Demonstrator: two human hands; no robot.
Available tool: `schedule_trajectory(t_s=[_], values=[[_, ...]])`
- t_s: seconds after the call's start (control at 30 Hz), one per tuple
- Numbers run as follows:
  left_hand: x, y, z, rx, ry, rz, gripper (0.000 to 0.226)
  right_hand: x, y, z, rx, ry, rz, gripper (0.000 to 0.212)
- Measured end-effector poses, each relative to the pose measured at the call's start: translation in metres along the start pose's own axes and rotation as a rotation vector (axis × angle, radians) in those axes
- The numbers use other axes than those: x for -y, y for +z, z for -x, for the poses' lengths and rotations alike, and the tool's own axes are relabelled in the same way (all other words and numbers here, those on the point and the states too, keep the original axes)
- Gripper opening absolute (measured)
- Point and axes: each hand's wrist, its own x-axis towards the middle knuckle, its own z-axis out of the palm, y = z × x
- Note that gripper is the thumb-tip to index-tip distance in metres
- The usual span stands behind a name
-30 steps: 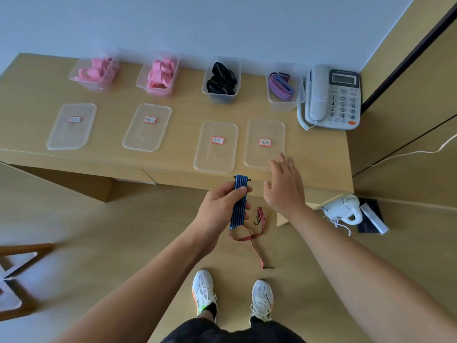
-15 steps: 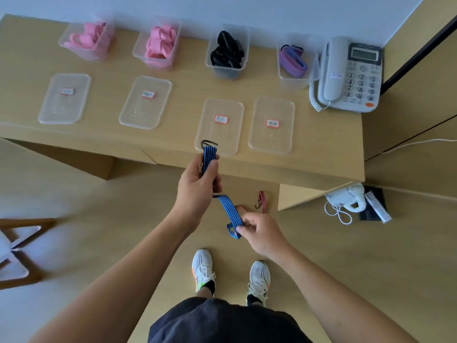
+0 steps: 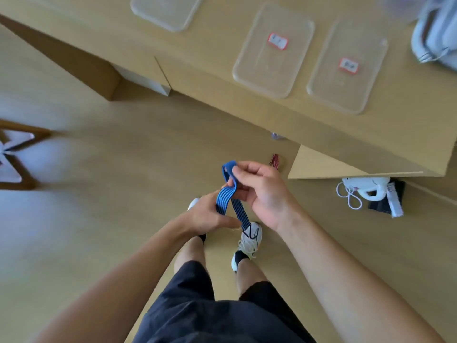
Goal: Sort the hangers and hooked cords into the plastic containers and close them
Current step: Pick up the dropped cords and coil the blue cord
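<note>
A flat blue striped hooked cord (image 3: 226,194) is folded between both hands, low in front of me above the floor. My left hand (image 3: 210,215) grips its lower folds, and a black hook dangles below near my shoe. My right hand (image 3: 262,191) pinches the cord's upper loop. A red hooked cord (image 3: 275,161) lies on the floor under the desk edge. Two clear lids with red-bordered labels (image 3: 273,49) (image 3: 347,66) lie on the desk, and a third lid (image 3: 168,9) sits at the top. The containers are out of frame.
The wooden desk (image 3: 217,78) runs across the top, with a white telephone (image 3: 437,33) at its right end. A white hair dryer (image 3: 366,188) with its cord and a dark item lie on the floor at right. A wooden stool (image 3: 14,154) stands at left.
The camera has tilted down, so the containers left the view. Both hands came lower and closer together, my right hand rising to the cord's upper loop, folding the blue cord.
</note>
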Motion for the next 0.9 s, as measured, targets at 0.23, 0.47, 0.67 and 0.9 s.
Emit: schedule_trajectory(t_s=[0.23,0.47,0.67,0.9], values=[[0.097,0.016,-0.061,-0.187,-0.175,0.121,0.026,-0.051,-0.087,-0.079,-0.331,0.098,-0.149,0.017],[0.157,0.025,-0.145,-0.403,-0.138,0.378,0.025,-0.190,-0.177,-0.153,-0.570,0.356,0.294,0.019],[0.198,0.032,-0.224,-0.334,-0.069,0.521,0.040,-0.278,-0.234,-0.237,-0.504,0.326,0.897,0.039],[0.275,0.031,-0.297,-0.470,0.028,0.422,0.026,-0.345,-0.325,-0.379,-0.448,0.284,1.342,0.068]])
